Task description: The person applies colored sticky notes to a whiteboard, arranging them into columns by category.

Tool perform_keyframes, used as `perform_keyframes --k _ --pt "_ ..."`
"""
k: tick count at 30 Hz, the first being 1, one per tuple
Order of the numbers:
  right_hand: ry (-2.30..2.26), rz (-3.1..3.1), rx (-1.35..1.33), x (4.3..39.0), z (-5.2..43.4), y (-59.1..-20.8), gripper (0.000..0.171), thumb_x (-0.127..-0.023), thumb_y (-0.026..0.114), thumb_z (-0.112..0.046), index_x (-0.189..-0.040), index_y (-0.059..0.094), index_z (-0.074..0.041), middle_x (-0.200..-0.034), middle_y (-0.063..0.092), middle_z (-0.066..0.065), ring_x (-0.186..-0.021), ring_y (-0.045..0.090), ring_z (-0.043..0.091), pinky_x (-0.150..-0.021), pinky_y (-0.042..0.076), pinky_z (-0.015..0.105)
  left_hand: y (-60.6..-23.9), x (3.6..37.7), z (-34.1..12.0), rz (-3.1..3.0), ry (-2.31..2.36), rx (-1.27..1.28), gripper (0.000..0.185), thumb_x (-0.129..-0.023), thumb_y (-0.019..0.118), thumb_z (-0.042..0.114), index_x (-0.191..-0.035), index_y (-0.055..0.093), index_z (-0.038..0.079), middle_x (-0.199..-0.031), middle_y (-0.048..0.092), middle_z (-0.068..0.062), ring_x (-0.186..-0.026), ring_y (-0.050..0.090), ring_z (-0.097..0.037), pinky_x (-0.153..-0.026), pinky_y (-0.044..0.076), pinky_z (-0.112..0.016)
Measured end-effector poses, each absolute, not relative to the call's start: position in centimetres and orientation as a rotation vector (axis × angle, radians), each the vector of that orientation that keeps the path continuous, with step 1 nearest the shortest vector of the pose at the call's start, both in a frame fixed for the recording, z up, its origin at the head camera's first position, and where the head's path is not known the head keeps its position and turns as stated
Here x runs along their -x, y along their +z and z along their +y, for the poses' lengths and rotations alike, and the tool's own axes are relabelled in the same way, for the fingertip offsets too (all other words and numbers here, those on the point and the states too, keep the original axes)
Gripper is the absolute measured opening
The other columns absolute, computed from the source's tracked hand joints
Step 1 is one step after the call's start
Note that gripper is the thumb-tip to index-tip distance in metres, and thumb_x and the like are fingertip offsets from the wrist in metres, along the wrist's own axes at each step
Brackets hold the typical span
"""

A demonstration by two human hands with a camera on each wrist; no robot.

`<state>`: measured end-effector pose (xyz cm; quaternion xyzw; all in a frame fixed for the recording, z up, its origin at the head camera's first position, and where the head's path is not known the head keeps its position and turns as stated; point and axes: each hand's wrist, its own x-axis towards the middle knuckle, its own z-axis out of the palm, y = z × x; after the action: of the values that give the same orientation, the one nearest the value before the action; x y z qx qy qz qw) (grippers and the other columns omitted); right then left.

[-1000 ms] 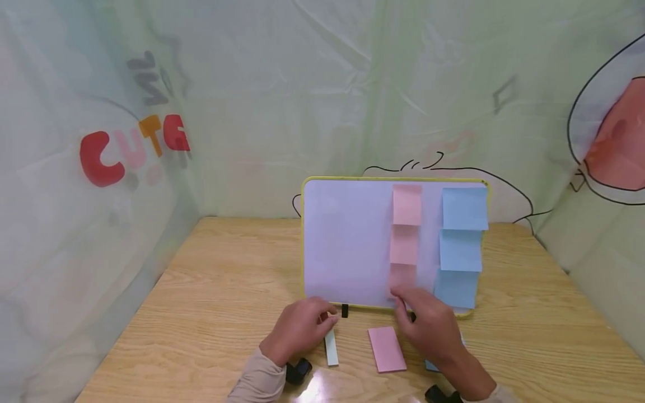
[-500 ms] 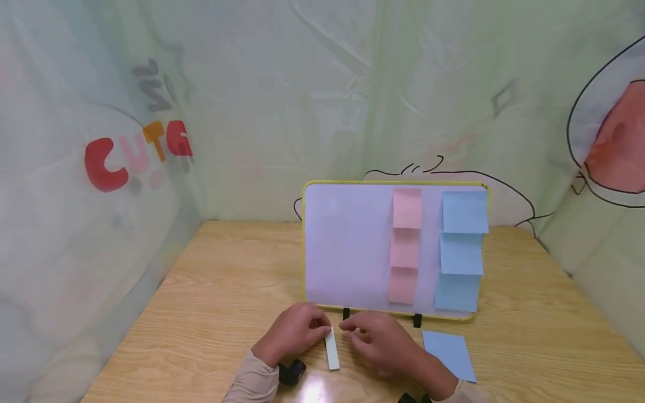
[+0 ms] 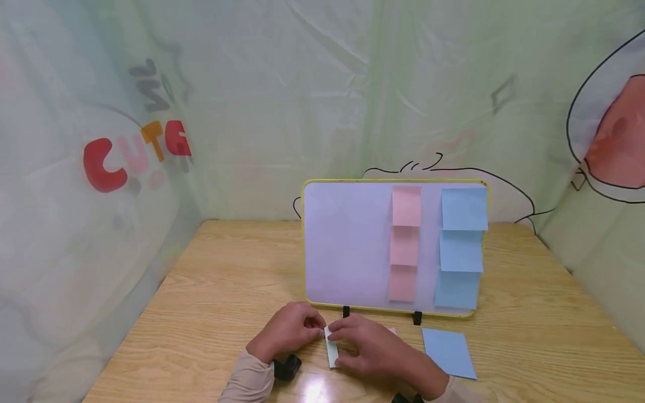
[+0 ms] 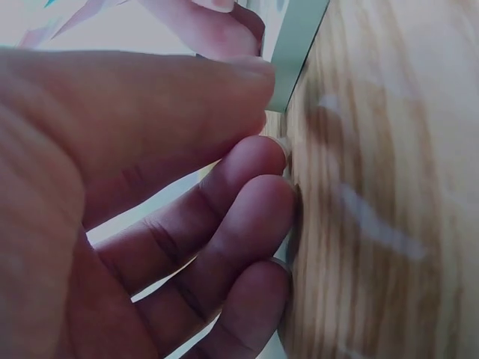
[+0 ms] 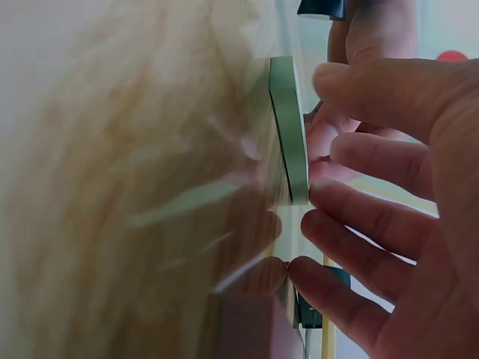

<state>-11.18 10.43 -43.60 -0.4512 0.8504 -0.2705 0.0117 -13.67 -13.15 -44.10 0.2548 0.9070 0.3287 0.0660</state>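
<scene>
A narrow pale green sticky-note pad (image 3: 331, 350) lies on the table between both hands; its edge (image 5: 290, 134) shows in the right wrist view. My left hand (image 3: 289, 330) is at the pad's far left end, thumb tip beside the corner and the other fingertips (image 4: 262, 209) down on the wood. Over the pad from the right comes my right hand (image 3: 370, 347), fingertips above its far part and thumb near its close end. Those right fingers (image 5: 374, 224) are spread and loosely bent. A pink pad (image 3: 392, 331) is mostly hidden beneath the right hand.
Behind the hands stands a yellow-framed whiteboard (image 3: 347, 240) on black feet (image 3: 417, 318). It bears a column of pink notes (image 3: 405, 245) and a column of blue notes (image 3: 461, 251). A blue pad (image 3: 449, 352) lies right of the right hand on the wooden table (image 3: 227, 280).
My right hand has left the lowest pink note and moved left and down to the green pad. The blue pad is now uncovered, the pink pad mostly covered. The left hand shifted slightly left.
</scene>
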Motion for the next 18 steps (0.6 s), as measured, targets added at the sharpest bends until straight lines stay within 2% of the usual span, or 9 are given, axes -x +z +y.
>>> perform_keyframes --k 11,18 --pt "-0.727 2.727 1.589 11.05 10.4 -44.2 0.038 -0.082 0.083 -0.033 -0.11 0.075 -0.009 -0.127 0.063 0.005 -0.114 0.06 0.021 -0.093 0.05 0.036 -44.56 13.67 -13.11 2.734 1.01 -0.774 0.004 -0.085 0.079 0.016 -0.086 0.075 0.018 -0.078 0.058 0.016 -0.071 0.054 0.003 -0.067 0.047 -0.019" --pt "-0.72 2.752 1.605 10.95 10.31 -44.14 0.028 -0.083 0.082 -0.026 -0.105 0.075 -0.011 -0.127 0.063 0.007 -0.114 0.061 0.022 -0.093 0.051 0.037 -44.47 13.74 -13.03 2.757 0.981 -0.787 0.006 -0.084 0.078 0.015 -0.085 0.074 0.019 -0.076 0.058 0.016 -0.07 0.053 0.003 -0.066 0.047 -0.019"
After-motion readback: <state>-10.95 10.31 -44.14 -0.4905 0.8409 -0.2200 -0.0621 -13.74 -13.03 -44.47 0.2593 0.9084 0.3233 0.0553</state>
